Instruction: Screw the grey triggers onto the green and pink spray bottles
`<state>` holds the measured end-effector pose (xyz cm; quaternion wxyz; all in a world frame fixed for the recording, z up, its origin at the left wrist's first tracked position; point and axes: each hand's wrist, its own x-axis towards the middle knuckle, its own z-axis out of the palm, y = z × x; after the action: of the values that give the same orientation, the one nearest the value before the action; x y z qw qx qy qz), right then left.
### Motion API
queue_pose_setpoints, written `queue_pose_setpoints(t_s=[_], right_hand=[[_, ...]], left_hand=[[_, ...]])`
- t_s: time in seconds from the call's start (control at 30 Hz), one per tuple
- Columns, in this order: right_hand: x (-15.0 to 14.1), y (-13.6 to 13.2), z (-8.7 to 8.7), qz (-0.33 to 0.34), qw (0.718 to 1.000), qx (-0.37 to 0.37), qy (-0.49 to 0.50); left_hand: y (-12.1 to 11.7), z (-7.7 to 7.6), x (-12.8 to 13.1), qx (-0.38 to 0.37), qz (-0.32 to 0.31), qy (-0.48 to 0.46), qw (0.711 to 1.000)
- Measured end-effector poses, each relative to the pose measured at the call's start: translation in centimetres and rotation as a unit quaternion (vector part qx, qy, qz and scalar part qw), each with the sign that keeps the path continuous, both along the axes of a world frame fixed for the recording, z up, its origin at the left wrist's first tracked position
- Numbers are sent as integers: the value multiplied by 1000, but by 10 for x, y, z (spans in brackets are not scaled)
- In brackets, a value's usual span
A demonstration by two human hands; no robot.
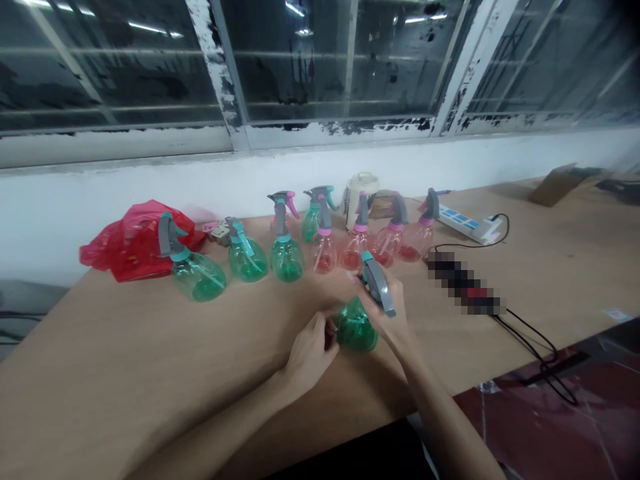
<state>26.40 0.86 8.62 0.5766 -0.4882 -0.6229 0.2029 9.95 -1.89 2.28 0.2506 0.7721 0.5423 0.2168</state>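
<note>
A green see-through spray bottle is at the front of the table, between my hands. My left hand has its fingers curled against the bottle's left side, with the fingertips partly hidden. Above the bottle, my right hand is closed around a grey trigger spray head with a teal nozzle. The right fingers cover the bottle's neck, so I cannot tell whether head and bottle are joined. Behind stand green spray bottles on the left and pink spray bottles on the right, several in all.
A red plastic bag lies at the back left. A white cup-like container stands by the wall. Further right are a white power strip, a black cable and a cardboard box. The wooden table's front edge is close.
</note>
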Motion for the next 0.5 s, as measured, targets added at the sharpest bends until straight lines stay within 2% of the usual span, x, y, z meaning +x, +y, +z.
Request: queue_pose_setpoints(t_s=[0.1,0.27,0.5], right_hand=[[-1,-1,2,2,1000,4,-5],[-3,-1,0,-14,998,52,-31],[-3,-2,-3,-21,998,53,-38]], left_hand=[[0,1,0,-1,3,2,1000],[1,0,1,2,7,3,1000],[-1,3,0,2,7,0,1000]])
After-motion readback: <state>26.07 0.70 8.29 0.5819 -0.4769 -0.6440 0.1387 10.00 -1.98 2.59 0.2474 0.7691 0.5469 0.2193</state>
